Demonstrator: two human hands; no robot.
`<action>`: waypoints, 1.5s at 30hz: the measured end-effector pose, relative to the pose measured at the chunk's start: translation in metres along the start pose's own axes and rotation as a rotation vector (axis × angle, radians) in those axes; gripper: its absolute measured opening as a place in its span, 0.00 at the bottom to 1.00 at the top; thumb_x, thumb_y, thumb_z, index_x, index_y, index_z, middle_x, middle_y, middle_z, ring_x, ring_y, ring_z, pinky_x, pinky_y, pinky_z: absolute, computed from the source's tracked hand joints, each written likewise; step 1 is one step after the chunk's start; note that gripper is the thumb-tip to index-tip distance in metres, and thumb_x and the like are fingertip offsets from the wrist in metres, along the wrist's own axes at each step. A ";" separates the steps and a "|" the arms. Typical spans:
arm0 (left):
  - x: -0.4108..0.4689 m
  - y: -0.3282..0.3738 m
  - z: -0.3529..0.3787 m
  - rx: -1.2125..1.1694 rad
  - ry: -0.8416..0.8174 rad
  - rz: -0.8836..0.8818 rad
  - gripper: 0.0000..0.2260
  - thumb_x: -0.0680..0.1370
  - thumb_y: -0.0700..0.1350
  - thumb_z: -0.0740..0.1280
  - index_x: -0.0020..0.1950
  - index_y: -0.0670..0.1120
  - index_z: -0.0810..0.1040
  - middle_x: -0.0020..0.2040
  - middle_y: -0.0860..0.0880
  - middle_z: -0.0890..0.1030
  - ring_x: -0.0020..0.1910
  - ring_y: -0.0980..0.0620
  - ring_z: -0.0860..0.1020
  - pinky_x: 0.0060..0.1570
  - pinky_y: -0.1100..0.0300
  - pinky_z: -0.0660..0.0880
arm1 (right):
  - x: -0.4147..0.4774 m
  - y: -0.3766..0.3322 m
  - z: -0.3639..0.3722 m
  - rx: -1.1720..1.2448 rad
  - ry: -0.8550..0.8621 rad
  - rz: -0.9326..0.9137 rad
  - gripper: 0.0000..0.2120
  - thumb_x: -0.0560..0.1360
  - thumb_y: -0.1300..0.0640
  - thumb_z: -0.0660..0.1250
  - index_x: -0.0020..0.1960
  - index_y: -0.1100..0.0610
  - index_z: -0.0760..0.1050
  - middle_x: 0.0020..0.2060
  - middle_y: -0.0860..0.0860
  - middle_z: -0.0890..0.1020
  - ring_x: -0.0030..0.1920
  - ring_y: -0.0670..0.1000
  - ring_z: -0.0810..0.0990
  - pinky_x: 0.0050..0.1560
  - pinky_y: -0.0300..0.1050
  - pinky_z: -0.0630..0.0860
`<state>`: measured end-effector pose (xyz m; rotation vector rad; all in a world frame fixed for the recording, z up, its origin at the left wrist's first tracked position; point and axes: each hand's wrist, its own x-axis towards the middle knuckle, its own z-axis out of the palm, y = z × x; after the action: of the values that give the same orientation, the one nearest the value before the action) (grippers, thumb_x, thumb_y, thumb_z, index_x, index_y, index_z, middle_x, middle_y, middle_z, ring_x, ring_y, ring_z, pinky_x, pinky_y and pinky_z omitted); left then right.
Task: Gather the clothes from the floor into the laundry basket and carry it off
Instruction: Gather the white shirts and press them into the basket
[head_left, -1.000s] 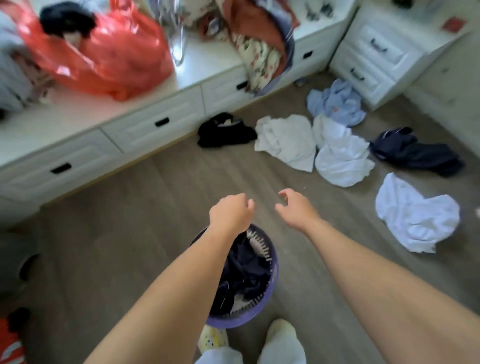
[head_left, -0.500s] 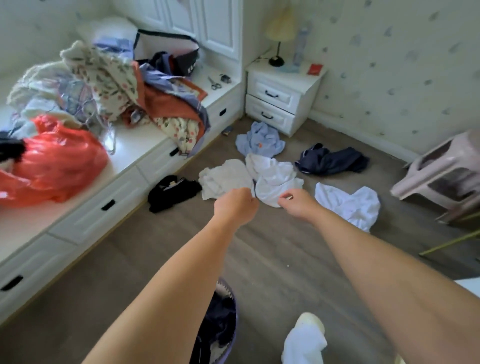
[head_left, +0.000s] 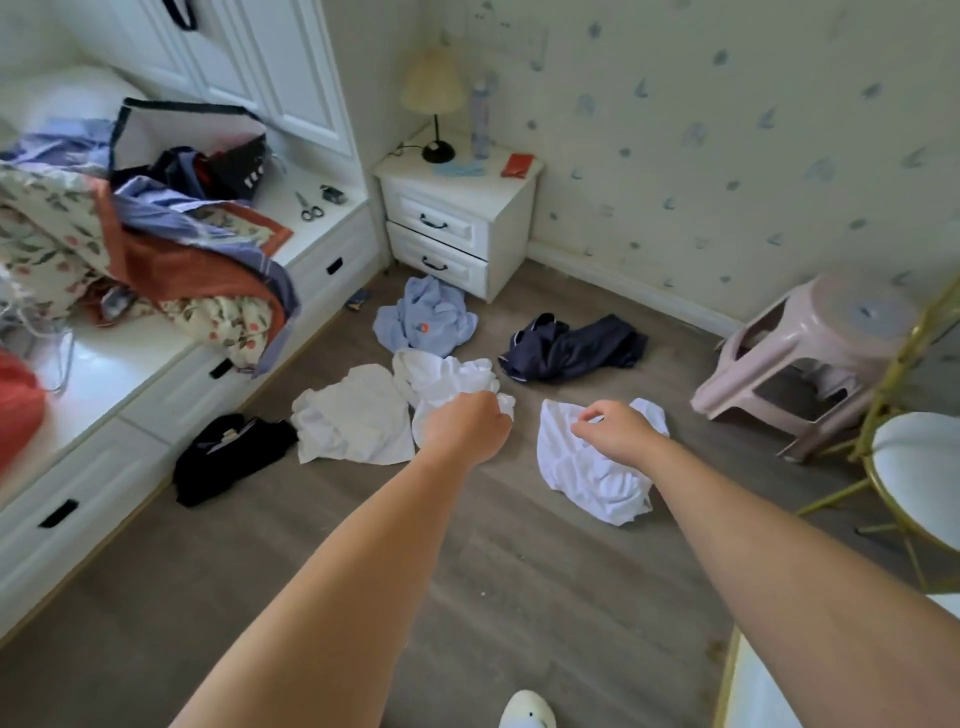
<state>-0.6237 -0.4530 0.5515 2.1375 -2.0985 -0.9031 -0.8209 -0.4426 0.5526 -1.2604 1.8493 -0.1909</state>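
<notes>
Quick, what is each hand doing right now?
Left hand: closed in a fist, whether it grips the white garment cannot be told.
Right hand: open, empty.

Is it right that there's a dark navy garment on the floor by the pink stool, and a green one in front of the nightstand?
Not quite. The head view shows the garment in front of the nightstand is light blue, not green. The navy garment does lie by the pink stool.
</notes>
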 end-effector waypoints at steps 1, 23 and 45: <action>0.010 0.005 0.002 0.011 -0.012 0.009 0.15 0.79 0.46 0.55 0.59 0.46 0.77 0.54 0.45 0.80 0.50 0.43 0.78 0.49 0.54 0.74 | 0.008 0.003 -0.005 0.011 -0.011 0.007 0.14 0.76 0.54 0.64 0.58 0.61 0.76 0.56 0.58 0.80 0.54 0.56 0.79 0.60 0.53 0.76; 0.369 -0.043 0.093 0.111 -0.106 -0.029 0.13 0.79 0.45 0.56 0.54 0.44 0.78 0.46 0.46 0.81 0.41 0.46 0.77 0.41 0.55 0.74 | 0.378 0.008 0.062 0.144 -0.141 0.079 0.19 0.74 0.51 0.66 0.65 0.52 0.73 0.56 0.50 0.77 0.53 0.50 0.77 0.51 0.42 0.72; 0.602 -0.331 0.473 0.069 -0.230 -0.174 0.62 0.62 0.55 0.78 0.70 0.64 0.26 0.78 0.52 0.51 0.76 0.36 0.45 0.62 0.23 0.54 | 0.723 0.160 0.399 -0.248 -0.299 -0.269 0.62 0.60 0.54 0.80 0.76 0.36 0.38 0.78 0.51 0.41 0.78 0.57 0.45 0.75 0.55 0.57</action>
<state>-0.5520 -0.7950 -0.2057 2.3862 -2.0936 -1.1619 -0.7248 -0.8274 -0.1892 -1.6138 1.4768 0.0841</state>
